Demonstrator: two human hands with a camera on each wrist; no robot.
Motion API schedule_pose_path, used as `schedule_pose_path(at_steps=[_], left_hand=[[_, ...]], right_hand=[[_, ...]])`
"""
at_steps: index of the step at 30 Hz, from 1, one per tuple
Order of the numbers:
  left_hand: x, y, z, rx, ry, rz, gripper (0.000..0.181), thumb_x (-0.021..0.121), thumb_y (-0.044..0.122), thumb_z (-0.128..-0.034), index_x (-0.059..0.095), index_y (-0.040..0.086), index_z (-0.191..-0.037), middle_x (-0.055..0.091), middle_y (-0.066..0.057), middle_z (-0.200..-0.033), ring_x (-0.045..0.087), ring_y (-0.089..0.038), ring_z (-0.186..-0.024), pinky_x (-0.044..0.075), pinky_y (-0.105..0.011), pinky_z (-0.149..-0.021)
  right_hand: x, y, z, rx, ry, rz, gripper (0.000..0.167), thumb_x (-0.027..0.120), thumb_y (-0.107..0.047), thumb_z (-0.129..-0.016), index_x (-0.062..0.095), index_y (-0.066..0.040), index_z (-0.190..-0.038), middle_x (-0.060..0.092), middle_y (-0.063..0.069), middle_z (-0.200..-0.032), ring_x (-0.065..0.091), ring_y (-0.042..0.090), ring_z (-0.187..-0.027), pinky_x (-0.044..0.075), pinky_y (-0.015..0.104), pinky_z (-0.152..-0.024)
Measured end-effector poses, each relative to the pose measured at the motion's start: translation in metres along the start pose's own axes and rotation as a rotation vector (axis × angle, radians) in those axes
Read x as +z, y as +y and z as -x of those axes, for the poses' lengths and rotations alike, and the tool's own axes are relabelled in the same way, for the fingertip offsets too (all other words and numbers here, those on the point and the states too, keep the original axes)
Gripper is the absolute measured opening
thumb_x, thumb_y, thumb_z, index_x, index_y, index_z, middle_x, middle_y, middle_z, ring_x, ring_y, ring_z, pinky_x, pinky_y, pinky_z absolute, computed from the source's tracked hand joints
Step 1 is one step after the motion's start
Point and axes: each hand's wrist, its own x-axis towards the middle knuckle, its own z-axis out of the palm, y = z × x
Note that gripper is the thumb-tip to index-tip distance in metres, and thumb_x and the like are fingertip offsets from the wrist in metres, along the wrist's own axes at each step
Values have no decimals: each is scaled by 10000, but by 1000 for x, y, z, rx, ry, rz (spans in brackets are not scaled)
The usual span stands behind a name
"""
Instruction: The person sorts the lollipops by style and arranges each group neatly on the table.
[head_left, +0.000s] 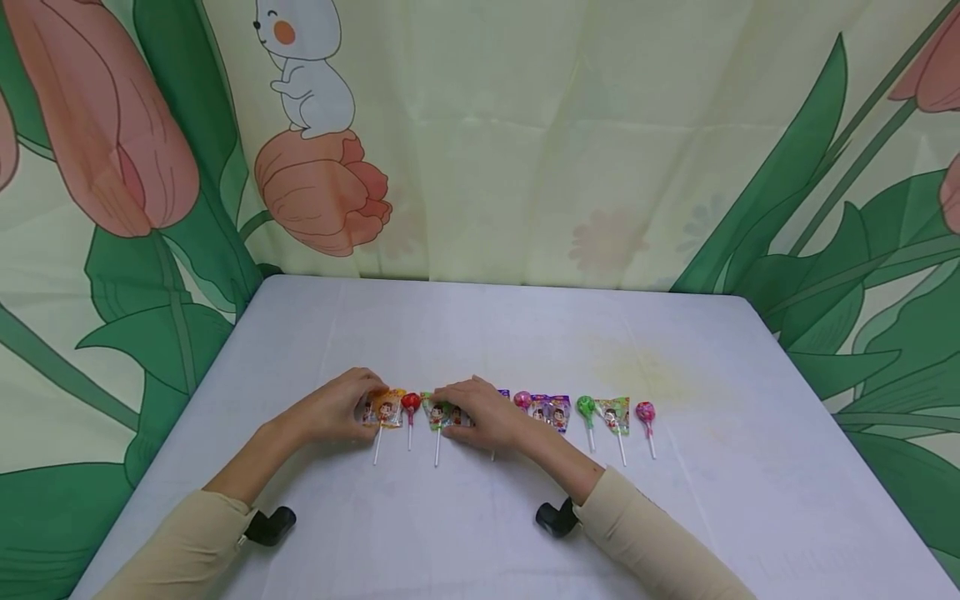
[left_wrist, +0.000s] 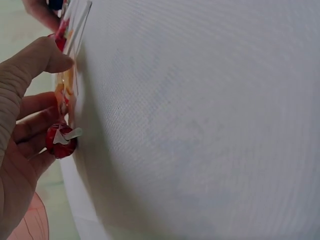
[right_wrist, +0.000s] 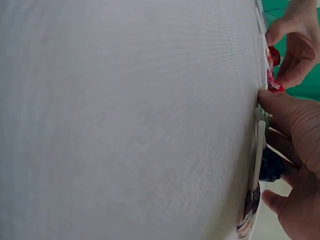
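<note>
Right fingers [right_wrist: 283, 144] pinch a green wrapper [right_wrist: 264, 118] beside a dark-blue candy [right_wrist: 270, 166].

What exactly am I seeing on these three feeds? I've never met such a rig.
No robot here: a person's bare left hand and right hand. The wide picture comes from a camera worn on the head, looking forward and down; the two sideways close-ups come from cameras worn on each wrist. A row of wrapped lollipops lies on the white table. The left hand's thumb and fingers curl around an orange-wrapped lollipop, the right hand's around a green-wrapped lollipop; a red lollipop lies between. How firmly they grip, I cannot tell.
</note>
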Motion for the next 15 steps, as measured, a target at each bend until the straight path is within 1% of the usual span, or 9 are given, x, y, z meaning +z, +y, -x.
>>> schedule_pose_path(at_steps=[7, 15], left_hand=[[2, -1, 0, 21, 28, 13, 532, 853, 101, -762, 669, 0, -1251, 623, -65, -1188, 572, -224, -1098, 548, -430, -984], [1, -1, -3, 10, 18, -9, 532, 872, 118, -747, 677, 24, -1233, 634, -49, -1166, 562, -195, -1059, 555, -403, -960]], right_hand=[[1, 0, 1, 8, 0, -7, 501, 703, -248, -979, 575, -80, -1433, 572, 95, -1473, 487, 277, -1398, 233, 549, -1232], [2, 1, 1, 12, -1, -9, 498, 700, -242, -981, 572, -81, -1434, 568, 95, -1478, 484, 275, -1401, 227, 558, -1231]])
